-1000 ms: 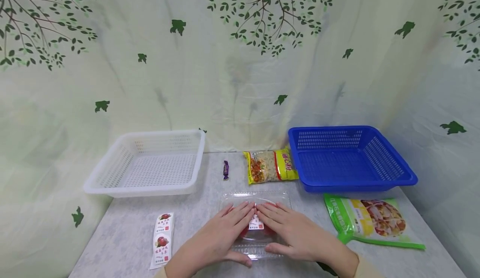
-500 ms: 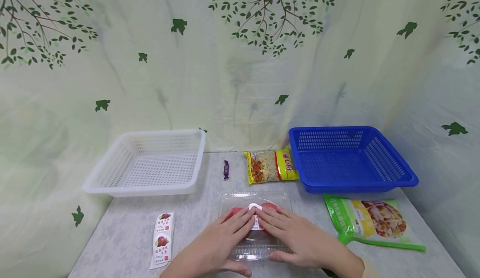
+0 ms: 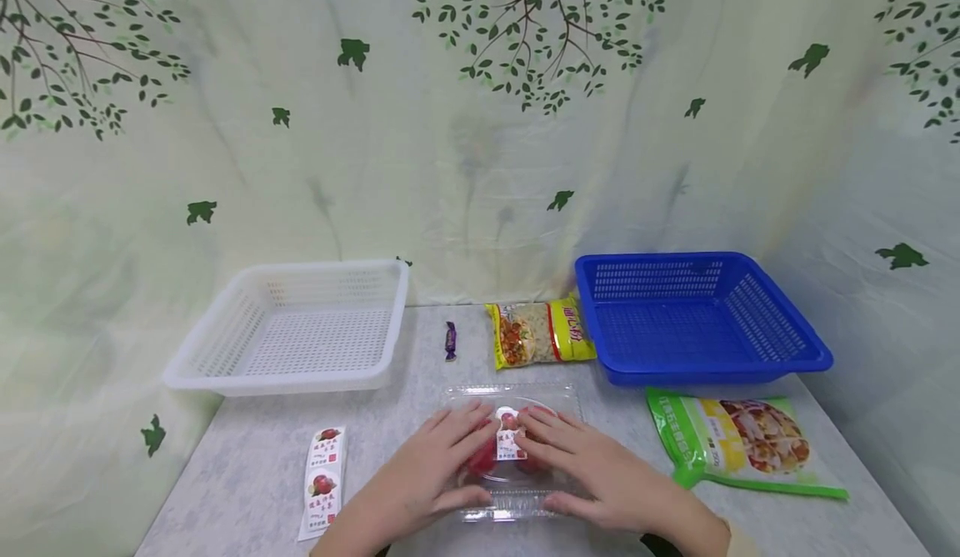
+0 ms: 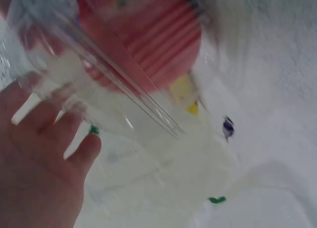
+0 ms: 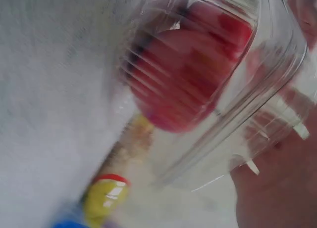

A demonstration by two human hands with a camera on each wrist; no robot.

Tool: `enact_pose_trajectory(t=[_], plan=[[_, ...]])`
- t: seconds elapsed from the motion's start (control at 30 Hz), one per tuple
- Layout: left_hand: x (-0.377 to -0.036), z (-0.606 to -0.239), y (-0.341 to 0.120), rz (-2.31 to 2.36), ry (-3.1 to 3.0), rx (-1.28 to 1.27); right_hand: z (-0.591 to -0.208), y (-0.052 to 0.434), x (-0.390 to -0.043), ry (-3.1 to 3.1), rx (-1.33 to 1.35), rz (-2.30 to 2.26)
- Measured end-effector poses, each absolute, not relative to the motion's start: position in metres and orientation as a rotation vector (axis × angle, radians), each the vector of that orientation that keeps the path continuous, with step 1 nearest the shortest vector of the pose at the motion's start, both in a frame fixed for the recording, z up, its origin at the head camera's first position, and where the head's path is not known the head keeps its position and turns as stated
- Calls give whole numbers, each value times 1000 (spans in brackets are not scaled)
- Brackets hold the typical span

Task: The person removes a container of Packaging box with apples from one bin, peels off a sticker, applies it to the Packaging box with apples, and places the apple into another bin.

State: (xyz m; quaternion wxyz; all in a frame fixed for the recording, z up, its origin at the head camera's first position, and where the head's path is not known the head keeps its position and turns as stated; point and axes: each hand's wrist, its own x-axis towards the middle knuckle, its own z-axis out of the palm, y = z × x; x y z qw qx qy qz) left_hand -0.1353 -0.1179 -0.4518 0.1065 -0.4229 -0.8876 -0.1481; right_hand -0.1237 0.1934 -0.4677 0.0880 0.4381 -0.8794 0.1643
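Two baskets, white [image 3: 292,328] and blue [image 3: 693,315], are set behind the clear box [image 3: 512,449], which is grasped by left hand [image 3: 431,474] and right hand [image 3: 600,474].

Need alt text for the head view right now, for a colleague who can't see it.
Two hands, left hand and right hand, grip a clear plastic box of red fruit on a grey table. A label strip lies left; a white basket and blue basket stand behind.
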Motion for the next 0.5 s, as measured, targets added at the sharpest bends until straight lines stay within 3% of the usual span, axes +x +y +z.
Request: enact_pose_trajectory(t=[0.23, 0.4, 0.5], plan=[[-149, -452, -142, -815, -2658, -713, -474, 213, -133, -2616, 790, 1058], [-152, -456, -154, -1018, -2862, -523, -480, 223, -136, -2742, 543, 1177], [-153, -460, -158, -1207, -2980, -474, -481, 227, -136, -2902, 536, 1279]])
